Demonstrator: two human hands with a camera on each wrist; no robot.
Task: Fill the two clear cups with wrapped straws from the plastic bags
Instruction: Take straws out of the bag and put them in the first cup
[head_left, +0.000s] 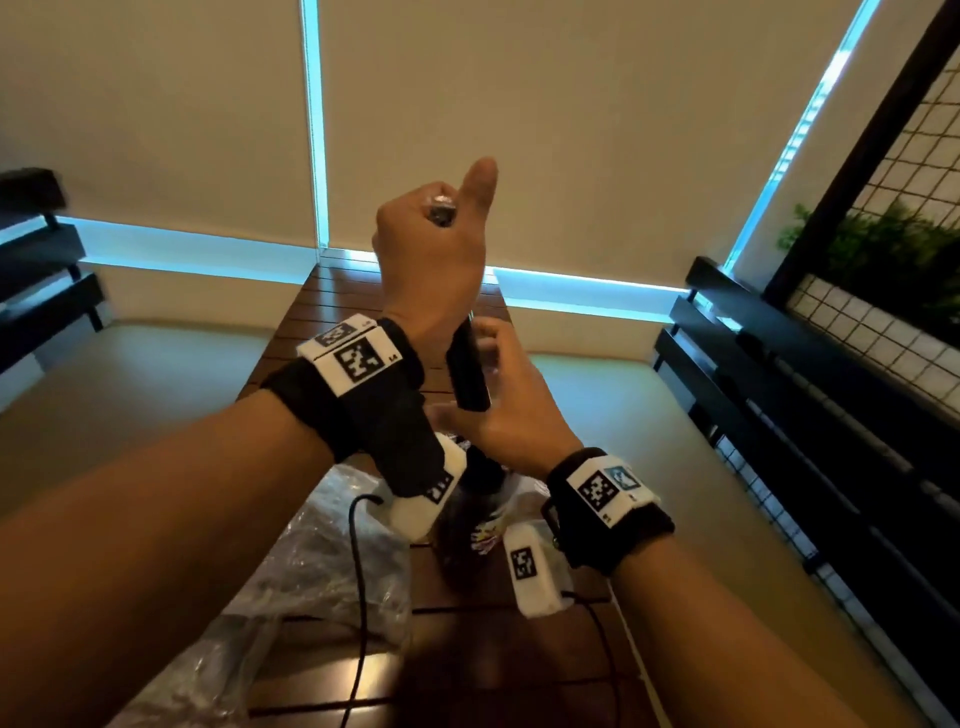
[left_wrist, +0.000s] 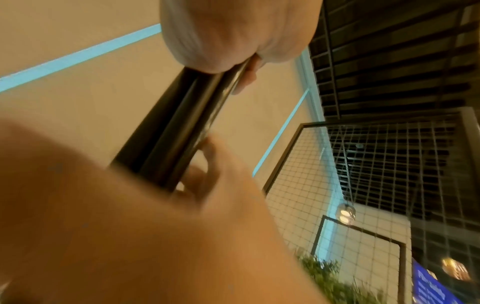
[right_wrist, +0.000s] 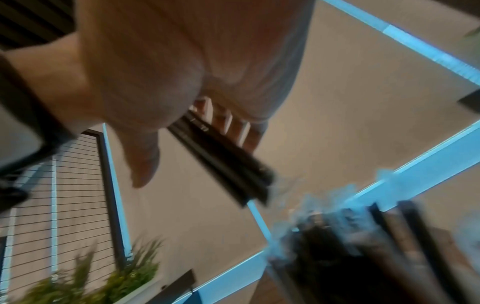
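Above the table (head_left: 363, 291), a bundle of dark wrapped straws (head_left: 467, 364) is gripped in the raised left hand (head_left: 431, 260) — fingers curled round it, thumb up. Its lower end is touched by the right hand (head_left: 511, 400), though whether those fingers close on it cannot be told. Crumpled bags (head_left: 311, 561) lie on the table below the wrists — the cups cannot be made out.

Beige roller blinds (head_left: 571, 130) cover windows, w/ cyan light strips (head_left: 313, 124) along their edges. Dark slatted wood table (head_left: 332, 296) runs btwn pale bench seats (head_left: 130, 395). Wire grid panel (head_left: 914, 171) w/ green plant (head_left: 883, 244) at right.
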